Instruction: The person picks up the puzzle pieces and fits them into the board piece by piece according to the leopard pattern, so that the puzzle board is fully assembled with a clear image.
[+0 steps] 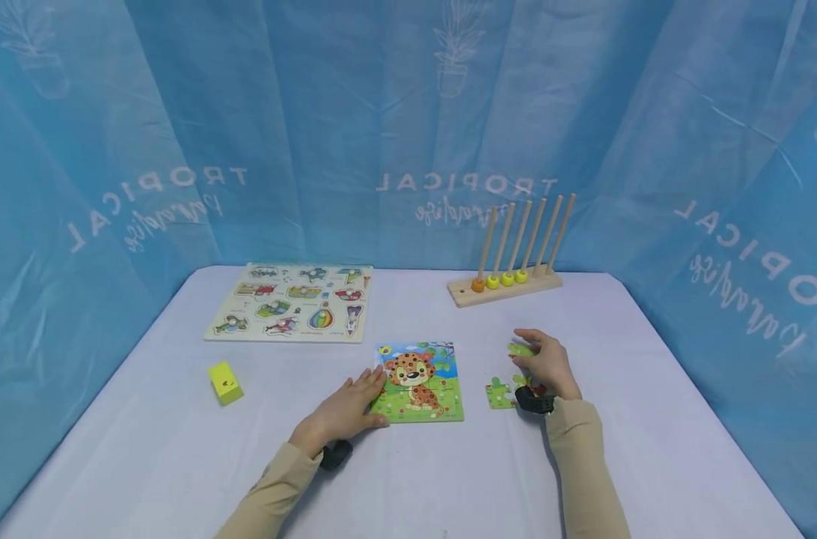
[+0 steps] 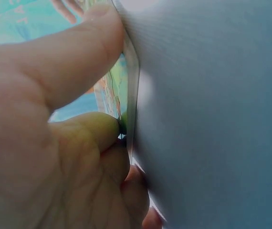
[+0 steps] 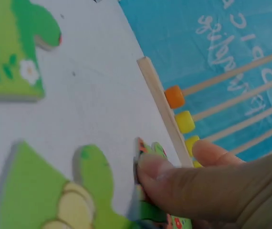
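A jigsaw puzzle (image 1: 418, 404) with a cartoon leopard on green grass lies at mid-table. My left hand (image 1: 344, 408) rests against its left side, fingers extended and thumb at the near left corner. To the right of the puzzle, my right hand (image 1: 548, 365) pinches a green puzzle piece (image 1: 518, 349) between thumb and fingers. In the right wrist view the thumb covers much of that piece. Two loose pieces lie below this hand: a green one with a white flower (image 3: 28, 71) and a green one with tan shapes (image 3: 36, 195), partly hidden by the wrist in the head view.
A wooden peg rack (image 1: 506, 290) with orange and yellow beads stands at the back right. At the back left lies a vehicle picture board (image 1: 290, 307). A yellow block (image 1: 225, 383) sits on the left of the white table (image 1: 422, 486). Blue curtains surround it.
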### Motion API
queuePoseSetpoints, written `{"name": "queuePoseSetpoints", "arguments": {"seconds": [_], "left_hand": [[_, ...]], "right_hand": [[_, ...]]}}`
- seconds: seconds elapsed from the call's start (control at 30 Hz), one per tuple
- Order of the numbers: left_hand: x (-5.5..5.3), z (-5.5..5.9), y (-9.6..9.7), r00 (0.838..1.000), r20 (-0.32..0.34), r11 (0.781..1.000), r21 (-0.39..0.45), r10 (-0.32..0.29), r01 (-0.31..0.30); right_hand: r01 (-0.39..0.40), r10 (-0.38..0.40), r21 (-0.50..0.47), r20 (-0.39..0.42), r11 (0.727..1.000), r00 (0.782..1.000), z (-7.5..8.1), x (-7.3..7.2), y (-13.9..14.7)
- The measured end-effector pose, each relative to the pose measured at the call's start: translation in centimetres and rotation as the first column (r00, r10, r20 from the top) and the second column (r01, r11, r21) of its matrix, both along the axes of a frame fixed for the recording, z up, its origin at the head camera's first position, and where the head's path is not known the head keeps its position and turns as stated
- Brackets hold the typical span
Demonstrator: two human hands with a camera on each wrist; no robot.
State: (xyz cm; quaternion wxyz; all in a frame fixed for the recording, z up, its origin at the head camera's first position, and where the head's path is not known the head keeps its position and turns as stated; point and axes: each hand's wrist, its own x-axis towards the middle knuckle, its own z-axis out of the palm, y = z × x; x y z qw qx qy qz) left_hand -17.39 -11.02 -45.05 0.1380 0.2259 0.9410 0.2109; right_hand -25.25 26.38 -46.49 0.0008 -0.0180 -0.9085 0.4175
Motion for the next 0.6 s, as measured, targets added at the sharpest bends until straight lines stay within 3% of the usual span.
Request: {"name": "queuePoseSetpoints", "arguments": {"seconds": [0.13, 0.27, 0.4, 0.53, 0.6], "left_hand": [[-0.1, -0.2, 0.0, 1.000, 0.001, 1.000, 0.002, 0.002, -0.002], [-0.1, -0.2, 0.1, 1.000, -0.001, 1.000, 0.000, -0.003, 0.003], [-0.2, -0.2, 0.0, 1.000, -0.004, 1.000, -0.004, -0.007, 0.007], [-0.1, -0.2, 0.0, 1.000, 0.001, 1.000, 0.000, -0.004, 0.004], [-0.1, -0.2, -0.1, 1.000, 0.000, 1.000, -0.001, -0.001, 0.001]], "right_hand": [[0.017, -0.014, -0.066, 0.036, 0.998, 0.999, -0.1, 0.0, 0.7], [0.083, -0.067, -0.152, 0.106, 0.985, 0.992, -0.1, 0.0, 1.4], [0.092, -0.058, -0.238, 0.148, 0.967, 0.987, 0.0, 0.0, 1.6], [-0.021, 0.074, -0.325, 0.150, 0.945, 0.986, 0.1, -0.1, 0.7], [-0.139, 0.195, -0.362, 0.124, 0.922, 0.973, 0.0, -0.3, -0.2]]}}
